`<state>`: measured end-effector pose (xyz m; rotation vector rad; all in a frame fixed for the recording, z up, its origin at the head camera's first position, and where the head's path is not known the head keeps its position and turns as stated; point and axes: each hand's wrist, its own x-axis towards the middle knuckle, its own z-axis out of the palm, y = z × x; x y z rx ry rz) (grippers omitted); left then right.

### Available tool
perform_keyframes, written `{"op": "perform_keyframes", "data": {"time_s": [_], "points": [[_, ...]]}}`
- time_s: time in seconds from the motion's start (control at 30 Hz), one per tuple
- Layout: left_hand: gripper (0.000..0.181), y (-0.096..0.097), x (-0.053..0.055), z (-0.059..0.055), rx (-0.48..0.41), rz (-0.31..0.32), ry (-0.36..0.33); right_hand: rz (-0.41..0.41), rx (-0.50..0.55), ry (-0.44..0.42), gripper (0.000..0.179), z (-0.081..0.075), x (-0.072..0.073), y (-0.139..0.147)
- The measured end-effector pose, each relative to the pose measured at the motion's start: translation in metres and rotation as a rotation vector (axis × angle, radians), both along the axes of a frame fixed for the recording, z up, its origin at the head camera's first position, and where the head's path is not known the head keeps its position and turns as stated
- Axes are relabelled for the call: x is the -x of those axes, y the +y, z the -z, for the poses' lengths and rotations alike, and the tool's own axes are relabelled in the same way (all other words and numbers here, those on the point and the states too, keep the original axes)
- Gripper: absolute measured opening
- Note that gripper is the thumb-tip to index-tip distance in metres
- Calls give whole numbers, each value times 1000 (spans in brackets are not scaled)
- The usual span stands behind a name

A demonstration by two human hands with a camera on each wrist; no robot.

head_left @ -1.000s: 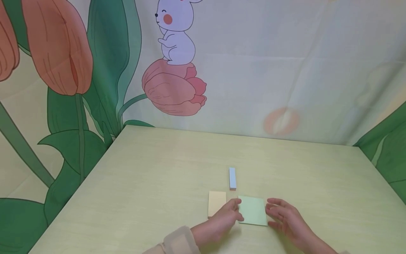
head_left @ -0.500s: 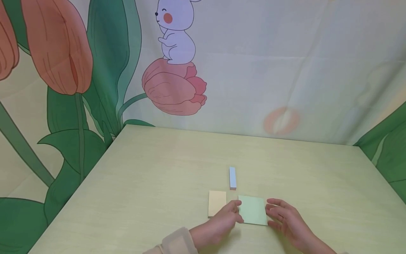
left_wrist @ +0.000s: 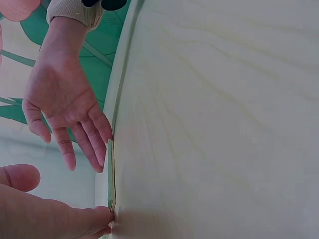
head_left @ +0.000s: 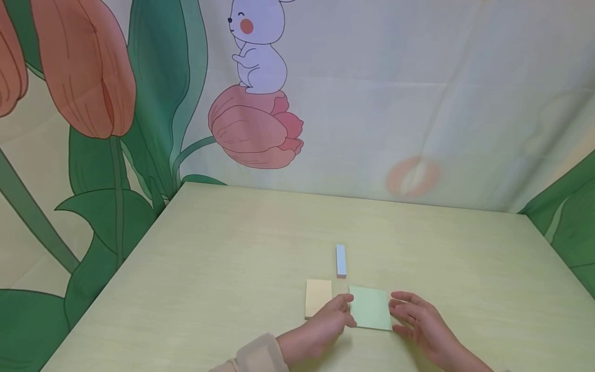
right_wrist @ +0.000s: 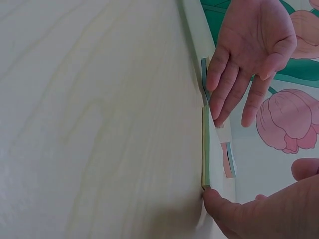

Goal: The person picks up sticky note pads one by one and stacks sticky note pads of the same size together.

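Note:
A square light-green sticky note pad (head_left: 370,308) lies flat on the table between my two hands. At its left edge is my left hand (head_left: 325,325), fingers loosely extended, fingertips at the pad's side. My right hand (head_left: 423,323) stands at the opposite edge, with fingers relaxed and slightly bent. In the right wrist view the right thumb (right_wrist: 217,201) meets the near end of the pad's thin green edge (right_wrist: 207,149). A cream rectangular note pad (head_left: 318,296) sits left of the green one, partly covered by my left hand.
Behind the pads lies a narrow pale-blue block (head_left: 341,260) with a pinkish lower side. The pale yellow-green table (head_left: 223,258) ends at a hanging cloth (head_left: 353,119) printed with tulips and a rabbit.

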<state>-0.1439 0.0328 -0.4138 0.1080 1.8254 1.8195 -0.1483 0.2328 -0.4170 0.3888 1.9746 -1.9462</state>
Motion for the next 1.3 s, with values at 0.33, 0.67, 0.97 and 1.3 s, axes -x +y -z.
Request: {"op": "perform_keyframes", "data": {"time_s": [0.33,0.67,0.97,1.3], "points": [[61,-5,-6,1,-13,31,-13,-11,-34,-24,47,3,-3,1],[59,-8,-10,4,-20,47,-33,-4,-65,-84,48,-1,-7,4],[57,-13,-15,2,-25,87,-62,-33,-66,-73,50,-1,-10,7],[55,-19,-19,1,-3,145,-24,-33,-98,-80,51,-7,-8,7]]}}
